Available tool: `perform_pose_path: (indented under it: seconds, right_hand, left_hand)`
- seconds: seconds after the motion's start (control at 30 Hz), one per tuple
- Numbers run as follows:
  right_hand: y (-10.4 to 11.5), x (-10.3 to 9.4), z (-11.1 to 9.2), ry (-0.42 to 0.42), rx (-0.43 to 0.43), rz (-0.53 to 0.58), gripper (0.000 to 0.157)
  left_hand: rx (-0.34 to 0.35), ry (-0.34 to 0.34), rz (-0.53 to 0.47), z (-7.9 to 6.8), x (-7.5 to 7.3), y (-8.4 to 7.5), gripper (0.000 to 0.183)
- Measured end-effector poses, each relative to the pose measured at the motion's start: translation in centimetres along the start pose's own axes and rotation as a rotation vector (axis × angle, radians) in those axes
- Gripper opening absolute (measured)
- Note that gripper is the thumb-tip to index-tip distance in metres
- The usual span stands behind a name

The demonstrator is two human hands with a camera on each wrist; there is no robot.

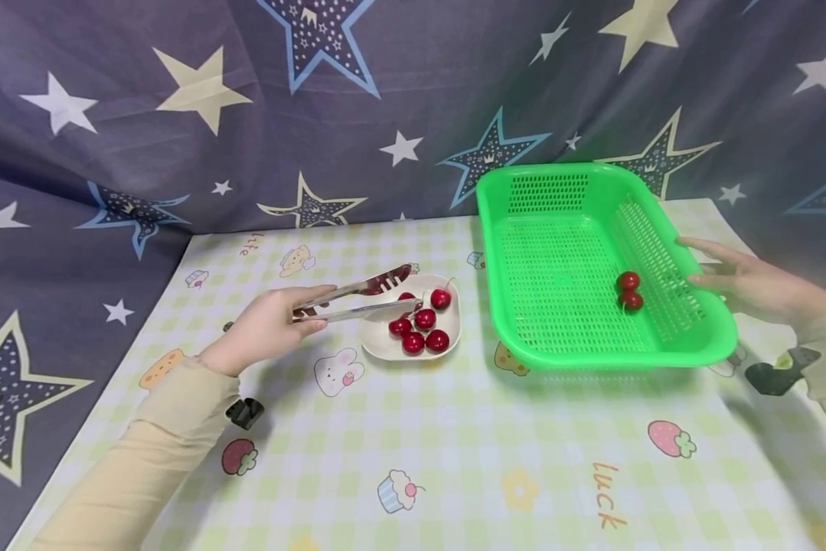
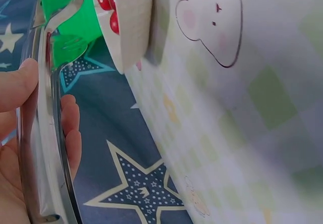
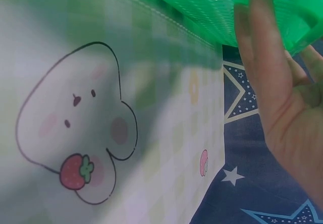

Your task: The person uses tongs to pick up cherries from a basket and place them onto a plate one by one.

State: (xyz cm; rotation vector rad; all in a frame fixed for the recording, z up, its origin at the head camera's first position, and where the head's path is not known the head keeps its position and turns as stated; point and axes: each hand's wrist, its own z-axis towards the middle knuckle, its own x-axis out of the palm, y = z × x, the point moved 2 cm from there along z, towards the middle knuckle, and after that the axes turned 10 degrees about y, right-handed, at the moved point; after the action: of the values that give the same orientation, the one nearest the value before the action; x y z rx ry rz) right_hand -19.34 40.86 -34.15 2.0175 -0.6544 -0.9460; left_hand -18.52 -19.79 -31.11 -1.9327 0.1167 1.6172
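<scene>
My left hand point(image 1: 264, 325) grips a pair of metal tongs point(image 1: 350, 312), also seen in the left wrist view. The tongs' two ends are spread apart over a white dish point(image 1: 374, 348), the nearer one among the cherries point(image 1: 425, 319). Several dark red cherries with stems lie in the dish. To the right is a green plastic basket point(image 1: 516, 337) with two cherries point(image 1: 629, 291) near its right wall. My right hand point(image 1: 750, 279) touches the basket's right rim with fairly straight fingers; the right wrist view shows it point(image 3: 282, 93) against the basket's outer side.
A checked tablecloth point(image 1: 454, 444) printed with cartoon animals, fruit and cupcakes covers the table. Behind it hangs a dark blue curtain point(image 1: 399, 107) with stars, close to the basket's back rim. Dark wrist devices point(image 1: 245, 413) sit on both sleeves.
</scene>
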Motion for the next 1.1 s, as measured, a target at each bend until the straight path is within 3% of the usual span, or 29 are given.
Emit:
perform_pose_path:
  seconds: [0.73, 1.1]
  right_hand:
    - [-0.2, -0.1, 0.2, -0.006, -0.013, -0.009, 0.073]
    - [0.1, 0.1, 0.0, -0.007, -0.021, -0.016, 0.073]
  left_hand:
    - [0.064, 0.044, -0.016, 1.4, -1.2, -3.3, 0.05]
    - [0.112, 0.053, -0.038, 2.9, -1.6, -6.4, 0.051]
